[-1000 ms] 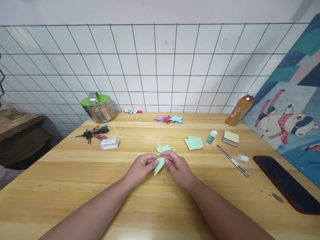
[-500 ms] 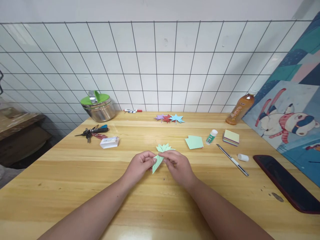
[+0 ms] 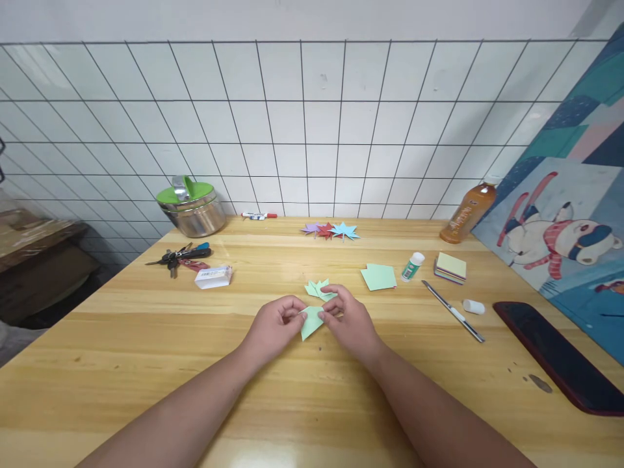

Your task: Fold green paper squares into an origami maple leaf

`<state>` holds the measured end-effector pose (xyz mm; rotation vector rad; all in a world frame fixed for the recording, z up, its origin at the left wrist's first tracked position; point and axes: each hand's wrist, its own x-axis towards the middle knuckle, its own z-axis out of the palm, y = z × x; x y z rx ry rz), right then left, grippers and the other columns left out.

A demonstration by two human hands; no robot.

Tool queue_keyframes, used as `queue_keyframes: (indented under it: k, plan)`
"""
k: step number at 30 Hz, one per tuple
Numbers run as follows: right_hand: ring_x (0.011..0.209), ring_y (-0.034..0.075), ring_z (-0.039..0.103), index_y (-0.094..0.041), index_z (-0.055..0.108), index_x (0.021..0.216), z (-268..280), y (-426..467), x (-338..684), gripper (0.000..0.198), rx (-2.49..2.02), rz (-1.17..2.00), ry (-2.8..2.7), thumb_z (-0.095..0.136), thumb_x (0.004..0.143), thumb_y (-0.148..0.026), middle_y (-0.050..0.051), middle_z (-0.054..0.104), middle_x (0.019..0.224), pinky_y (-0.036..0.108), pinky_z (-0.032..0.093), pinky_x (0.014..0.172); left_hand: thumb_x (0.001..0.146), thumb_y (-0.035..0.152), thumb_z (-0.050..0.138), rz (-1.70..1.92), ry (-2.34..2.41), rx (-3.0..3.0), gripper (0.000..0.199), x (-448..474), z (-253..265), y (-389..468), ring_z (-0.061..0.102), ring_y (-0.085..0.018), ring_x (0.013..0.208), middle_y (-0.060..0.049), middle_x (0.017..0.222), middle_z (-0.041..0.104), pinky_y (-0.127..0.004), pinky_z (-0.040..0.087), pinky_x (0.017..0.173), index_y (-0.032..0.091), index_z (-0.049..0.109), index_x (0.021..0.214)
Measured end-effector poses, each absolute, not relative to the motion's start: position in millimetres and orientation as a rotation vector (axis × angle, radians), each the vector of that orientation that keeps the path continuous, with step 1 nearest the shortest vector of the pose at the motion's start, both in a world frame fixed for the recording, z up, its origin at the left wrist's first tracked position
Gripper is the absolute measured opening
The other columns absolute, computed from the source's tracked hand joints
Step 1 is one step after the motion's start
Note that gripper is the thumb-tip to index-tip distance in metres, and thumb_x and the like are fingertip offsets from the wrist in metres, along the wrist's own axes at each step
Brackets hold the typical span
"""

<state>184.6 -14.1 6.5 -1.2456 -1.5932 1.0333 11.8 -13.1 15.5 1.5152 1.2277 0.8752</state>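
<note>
Between my hands is a small folded piece of light green paper (image 3: 311,323), its lower corner pointing toward me. My left hand (image 3: 277,325) pinches its left edge between thumb and fingers. On the opposite edge, my right hand (image 3: 347,320) grips it with the thumb, the index finger raised and bent above. Just beyond the fingers lies a folded green paper piece with pointed tips (image 3: 314,288), partly hidden by my right hand. Flat green paper sheets (image 3: 380,277) rest to the right of it. Purple, red and light blue paper leaves (image 3: 344,231) lie near the wall.
On the right are a glue stick (image 3: 413,266), its white cap (image 3: 474,307), a utility knife (image 3: 453,312), a paper stack (image 3: 450,268), a phone (image 3: 560,357) and a bottle (image 3: 470,211). To the left stand a steel pot (image 3: 199,218), keys (image 3: 178,259), a small white box (image 3: 213,277) and a marker (image 3: 259,216).
The green paper in my hands has been turned or opened and now shows a wider face. My right index finger has lifted off it, and my right hand covers more of the pointed piece.
</note>
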Motion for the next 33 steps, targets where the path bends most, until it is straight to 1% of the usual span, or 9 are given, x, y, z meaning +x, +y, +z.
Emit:
queue_keyframes:
  k: [4,8,14,16,20,22,25,29,33]
  plan:
    - [0.071,0.013,0.059,-0.02,0.062,0.08,9.1,-15.1,183.6,0.01,-1.191,1.032,-1.675,0.054,0.074,-0.019,0.001,0.064,0.075,0.024,0.047,0.063,0.074,0.032,0.057,0.812,1.171,1.567,0.017,12.5,15.7,-12.4,0.051,-0.012,0.056,0.002,0.063,0.059,-0.021,0.037,0.055,0.017,0.059,0.081]
    - [0.069,0.013,0.058,-0.022,0.062,0.082,8.4,-16.8,183.4,0.013,-1.175,0.888,-1.794,0.053,0.074,-0.017,-0.001,0.064,0.076,0.023,0.046,0.062,0.076,0.034,0.055,0.805,1.179,1.601,0.018,12.7,12.3,-12.3,0.052,-0.012,0.058,0.002,0.065,0.06,-0.02,0.037,0.055,0.017,0.061,0.077]
    - [0.06,0.012,0.053,-0.022,0.058,0.076,5.9,-16.9,183.1,0.014,-1.253,0.688,-1.917,0.051,0.072,-0.011,-0.002,0.058,0.064,0.022,0.04,0.056,0.076,0.035,0.057,0.806,1.196,1.554,0.019,13.5,9.6,-12.6,0.052,-0.013,0.057,0.001,0.063,0.06,-0.022,0.039,0.055,0.017,0.06,0.077]
    - [0.064,0.013,0.054,-0.023,0.06,0.084,8.8,-17.4,184.8,0.02,-1.202,0.634,-1.963,0.049,0.073,-0.01,-0.001,0.06,0.072,0.023,0.041,0.059,0.075,0.035,0.058,0.83,1.187,1.517,0.019,12.8,11.2,-11.4,0.052,-0.012,0.057,0.001,0.064,0.06,-0.021,0.039,0.054,0.016,0.06,0.077]
    - [0.084,0.014,0.057,-0.024,0.052,0.116,17.3,-18.8,192.2,0.046,-1.001,0.627,-2.021,0.04,0.076,-0.005,0.004,0.06,0.107,0.028,0.045,0.076,0.071,0.037,0.063,0.85,1.139,1.351,0.023,8.6,15.9,-6.9,0.046,-0.009,0.05,0.004,0.057,0.054,-0.02,0.035,0.05,0.015,0.058,0.075]
    - [0.093,0.015,0.057,-0.024,0.052,0.117,19.0,-18.6,195.5,0.05,-0.91,0.611,-2.083,0.037,0.075,-0.002,0.004,0.061,0.109,0.029,0.044,0.082,0.069,0.037,0.066,0.848,1.084,1.256,0.025,6.9,18.1,-6.0,0.046,-0.008,0.049,0.004,0.058,0.054,-0.019,0.034,0.048,0.015,0.057,0.075]
    - [0.095,0.015,0.057,-0.024,0.058,0.107,16.3,-17.1,196.7,0.042,-0.861,0.565,-2.139,0.041,0.076,-0.003,0.002,0.065,0.103,0.029,0.043,0.084,0.071,0.036,0.067,0.833,0.984,1.168,0.025,6.8,19.9,-7.8,0.051,-0.009,0.054,0.002,0.063,0.057,-0.018,0.036,0.049,0.014,0.056,0.077]
    - [0.086,0.015,0.06,-0.024,0.064,0.096,11.2,-14.9,194.3,0.028,-0.917,0.49,-2.106,0.05,0.078,-0.007,0.002,0.068,0.092,0.028,0.044,0.079,0.073,0.035,0.067,0.774,0.894,1.097,0.027,8.4,18.4,-10.7,0.061,-0.014,0.066,-0.002,0.075,0.062,-0.02,0.041,0.053,0.016,0.054,0.086]
    - [0.082,0.015,0.061,-0.025,0.066,0.089,12.8,-15.0,192.8,0.02,-0.945,0.495,-2.074,0.054,0.079,-0.011,0.001,0.069,0.086,0.028,0.044,0.077,0.073,0.034,0.068,0.788,0.894,1.087,0.026,9.8,15.3,-10.1,0.057,-0.009,0.058,0.0,0.07,0.062,-0.019,0.042,0.053,0.016,0.053,0.084]
